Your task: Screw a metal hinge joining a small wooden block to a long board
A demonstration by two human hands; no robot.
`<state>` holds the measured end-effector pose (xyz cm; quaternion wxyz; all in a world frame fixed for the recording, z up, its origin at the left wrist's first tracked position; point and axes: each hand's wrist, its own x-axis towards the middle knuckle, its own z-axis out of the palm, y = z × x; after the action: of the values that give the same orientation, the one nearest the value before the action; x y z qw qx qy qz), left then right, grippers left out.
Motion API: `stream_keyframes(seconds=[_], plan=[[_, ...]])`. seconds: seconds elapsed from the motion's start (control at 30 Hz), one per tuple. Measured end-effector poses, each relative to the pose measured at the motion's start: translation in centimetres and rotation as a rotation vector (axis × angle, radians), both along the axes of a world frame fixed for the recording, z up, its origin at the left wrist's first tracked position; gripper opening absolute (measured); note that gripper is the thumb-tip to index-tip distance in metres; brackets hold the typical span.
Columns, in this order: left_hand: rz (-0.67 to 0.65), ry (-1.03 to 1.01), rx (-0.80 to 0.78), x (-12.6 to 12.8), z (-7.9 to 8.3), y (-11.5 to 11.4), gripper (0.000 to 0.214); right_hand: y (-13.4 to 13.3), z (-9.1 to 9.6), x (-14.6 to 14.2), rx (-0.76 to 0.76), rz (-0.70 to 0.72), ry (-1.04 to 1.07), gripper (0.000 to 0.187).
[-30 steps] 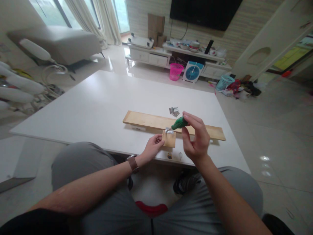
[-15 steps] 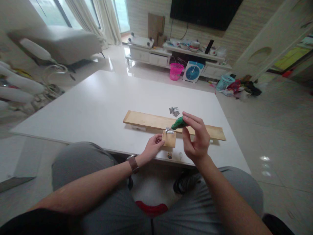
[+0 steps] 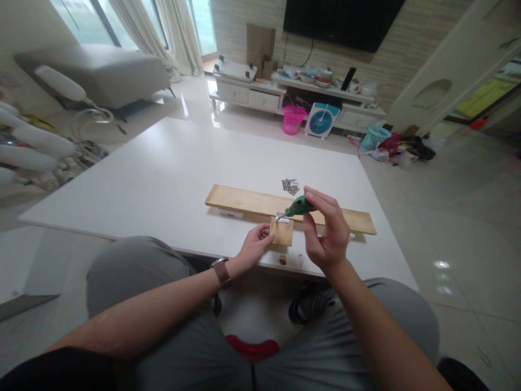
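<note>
My left hand point(image 3: 262, 239) grips the left edge of a small square wooden block point(image 3: 281, 234) near the table's front edge. A silver metal hinge point(image 3: 282, 218) bridges that block and a long wooden board point(image 3: 244, 200) behind it. In my right hand point(image 3: 328, 233) is a green-handled screwdriver point(image 3: 299, 206), its fingers closed round the handle. The screwdriver slants down to the left, with its tip at the hinge. Whether a screw sits under the tip is too small to tell. Beyond the board lies a small pile of hinges point(image 3: 290, 186).
The board rests raised on white supports point(image 3: 230, 213) on the white table point(image 3: 179, 163). Two small items, one yellowish and dark point(image 3: 283, 259), the other clear point(image 3: 300, 259), lie by the front edge. A pink basket point(image 3: 293, 119) and a blue fan point(image 3: 321, 119) stand beyond the table.
Both hands keep their places on the block and screwdriver. The screwdriver handle looks slightly turned; otherwise the scene is the same.
</note>
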<state>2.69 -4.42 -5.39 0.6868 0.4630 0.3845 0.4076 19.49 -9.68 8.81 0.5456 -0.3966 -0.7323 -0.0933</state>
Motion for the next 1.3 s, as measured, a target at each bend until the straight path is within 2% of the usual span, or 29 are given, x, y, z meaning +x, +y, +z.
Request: stream_keyframes(seconds=[0.17, 0.33, 0.6, 0.83, 1.07, 1.2, 1.3], plan=[[-0.001, 0.008, 0.011, -0.04, -0.18, 0.01, 0.033, 0.05, -0.12, 0.19, 0.024, -0.017, -0.019, 0.069], [-0.019, 0.003, 0.023, -0.12, -0.24, -0.03, 0.035, -0.07, -0.13, 0.22, 0.008, -0.052, -0.046, 0.063], [-0.013, 0.004, 0.015, -0.03, -0.40, 0.12, 0.034, -0.11, -0.16, 0.08, -0.024, -0.010, -0.024, 0.063], [-0.007, -0.004, 0.011, 0.10, -0.17, 0.07, 0.035, -0.13, -0.02, 0.08, 0.014, -0.070, -0.032, 0.063], [0.004, -0.003, 0.014, 0.11, -0.15, 0.01, 0.036, -0.04, 0.08, 0.02, 0.005, -0.023, -0.037, 0.068], [-0.014, 0.016, 0.029, -0.08, -0.11, 0.02, 0.034, -0.03, 0.06, 0.12, 0.050, -0.088, -0.051, 0.060], [-0.018, 0.023, 0.033, -0.12, -0.08, 0.01, 0.034, -0.09, 0.13, 0.06, 0.030, -0.098, -0.057, 0.054]])
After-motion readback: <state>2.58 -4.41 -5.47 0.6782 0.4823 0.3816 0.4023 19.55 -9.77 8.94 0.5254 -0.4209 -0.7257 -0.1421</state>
